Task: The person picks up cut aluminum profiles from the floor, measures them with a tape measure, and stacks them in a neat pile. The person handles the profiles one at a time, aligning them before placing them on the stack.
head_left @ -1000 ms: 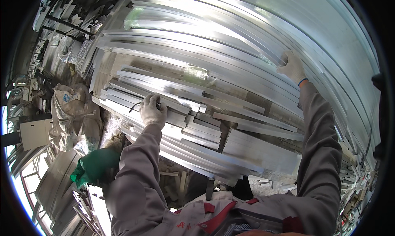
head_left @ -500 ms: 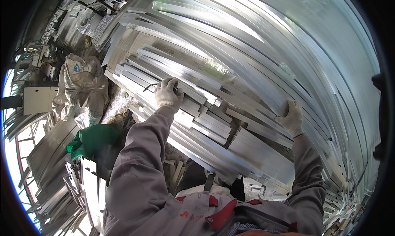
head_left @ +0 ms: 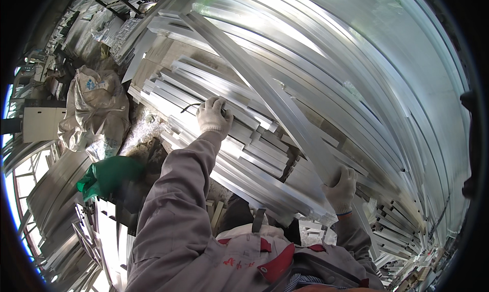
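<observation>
A long silver metal profile (head_left: 254,83) slants across the stack from upper left to lower right. My right hand (head_left: 341,189), in a white knitted glove, grips its near end. My left hand (head_left: 214,118), gloved the same, is closed over a small dark object (head_left: 223,111) above the cut profiles. A thin black cord (head_left: 189,107) sticks out to the left of it; the object's kind is mostly hidden by the fingers. Under both hands lie several shorter silver profiles (head_left: 244,131) with stepped, uneven ends.
Many long profiles (head_left: 356,88) lie bundled along the far right side. At left stand a dusty woven sack (head_left: 97,106) and a green bag (head_left: 113,175). More cut profile ends (head_left: 397,223) are piled at lower right, and sheet offcuts (head_left: 61,190) at lower left.
My right hand has come nearer and slightly left, drawing the long profile's near end off the far bundle and across the shorter pieces. My left hand stays almost in place.
</observation>
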Tool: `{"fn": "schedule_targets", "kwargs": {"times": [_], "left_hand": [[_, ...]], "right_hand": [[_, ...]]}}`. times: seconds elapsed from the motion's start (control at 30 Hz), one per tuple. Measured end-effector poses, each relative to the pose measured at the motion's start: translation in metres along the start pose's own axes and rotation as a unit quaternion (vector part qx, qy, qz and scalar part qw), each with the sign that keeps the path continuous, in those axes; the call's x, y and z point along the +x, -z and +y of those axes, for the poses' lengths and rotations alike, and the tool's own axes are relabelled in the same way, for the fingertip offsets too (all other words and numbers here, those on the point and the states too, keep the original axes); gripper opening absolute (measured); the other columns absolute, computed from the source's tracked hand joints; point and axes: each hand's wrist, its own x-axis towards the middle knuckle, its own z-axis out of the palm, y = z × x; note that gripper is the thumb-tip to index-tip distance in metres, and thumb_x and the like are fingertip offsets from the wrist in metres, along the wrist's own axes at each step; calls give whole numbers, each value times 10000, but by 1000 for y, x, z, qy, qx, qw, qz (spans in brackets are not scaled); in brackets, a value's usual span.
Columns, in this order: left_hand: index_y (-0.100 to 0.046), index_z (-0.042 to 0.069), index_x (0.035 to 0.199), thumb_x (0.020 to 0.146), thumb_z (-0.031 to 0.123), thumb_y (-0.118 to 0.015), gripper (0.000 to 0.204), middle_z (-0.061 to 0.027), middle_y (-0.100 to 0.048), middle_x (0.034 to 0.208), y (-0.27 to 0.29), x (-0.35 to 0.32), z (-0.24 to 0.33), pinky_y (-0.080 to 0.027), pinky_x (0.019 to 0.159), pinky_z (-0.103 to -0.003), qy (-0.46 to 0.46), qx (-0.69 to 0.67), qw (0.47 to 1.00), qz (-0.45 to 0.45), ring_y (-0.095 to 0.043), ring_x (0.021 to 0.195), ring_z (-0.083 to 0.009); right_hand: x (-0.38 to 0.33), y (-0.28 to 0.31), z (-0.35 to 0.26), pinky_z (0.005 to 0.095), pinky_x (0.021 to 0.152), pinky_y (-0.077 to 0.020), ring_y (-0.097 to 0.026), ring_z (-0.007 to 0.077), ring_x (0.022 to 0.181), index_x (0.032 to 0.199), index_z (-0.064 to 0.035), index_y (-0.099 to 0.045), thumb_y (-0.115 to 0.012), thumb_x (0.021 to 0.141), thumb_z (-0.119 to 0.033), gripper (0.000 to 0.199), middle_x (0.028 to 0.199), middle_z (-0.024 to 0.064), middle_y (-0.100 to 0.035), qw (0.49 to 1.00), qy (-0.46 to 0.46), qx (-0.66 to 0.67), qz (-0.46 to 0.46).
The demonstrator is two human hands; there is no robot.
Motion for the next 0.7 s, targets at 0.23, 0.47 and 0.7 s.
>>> {"fn": "schedule_targets", "kwargs": {"times": [0.23, 0.47, 0.7], "left_hand": [[-746, 191, 1333, 928, 324, -698, 429, -52, -637, 1500, 3, 1, 1, -406, 1243, -500, -3, 1, 1000, -11, -566, 1399, -351], [-743, 177, 1336, 940, 344, -678, 435, -71, -633, 1509, 4, 1, 0, -405, 1238, -510, -13, 13, 1000, -12, -565, 1400, -353], [-735, 173, 1350, 944, 351, -680, 447, -72, -628, 1503, 5, 0, 1, -389, 1252, -512, -14, -3, 1000, -15, -554, 1414, -353]], "right_hand": [[-6, -30, -23, 568, 1004, -530, -592, 442, 1188, 1359, -84, -620, -984, 620, -205, 832, 1267, 168, -616, 996, 7, -25, 86], [11, -63, -26, 556, 1051, -507, -587, 441, 1191, 1349, -88, -621, -1006, 583, -218, 867, 1257, 157, -622, 995, 3, -6, 98], [9, -68, -26, 557, 1049, -514, -587, 434, 1199, 1360, -95, -632, -1015, 597, -226, 864, 1243, 144, -637, 995, -5, -1, 99]]}}
